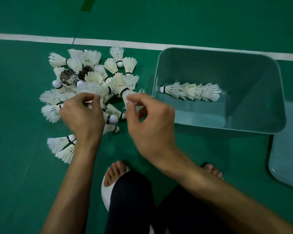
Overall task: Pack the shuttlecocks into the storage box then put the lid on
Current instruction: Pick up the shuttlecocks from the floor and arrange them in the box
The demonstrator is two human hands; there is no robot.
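White shuttlecocks (91, 71) beside teal box (254, 92), left hand (82, 115) grip pinching one, right hand (150, 120) grip pinching another

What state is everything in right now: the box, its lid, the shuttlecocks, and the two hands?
Teal plastic storage box: open, upright on the floor.
Teal flat lid: off, lying beside the box.
Nested row of white feather shuttlecocks: lying inside the box.
Pile of white feather shuttlecocks: loose on the green floor, unpacked.
Left hand: pinches a blurred shuttlecock.
Right hand: pinches a black-banded shuttlecock by its feathers.
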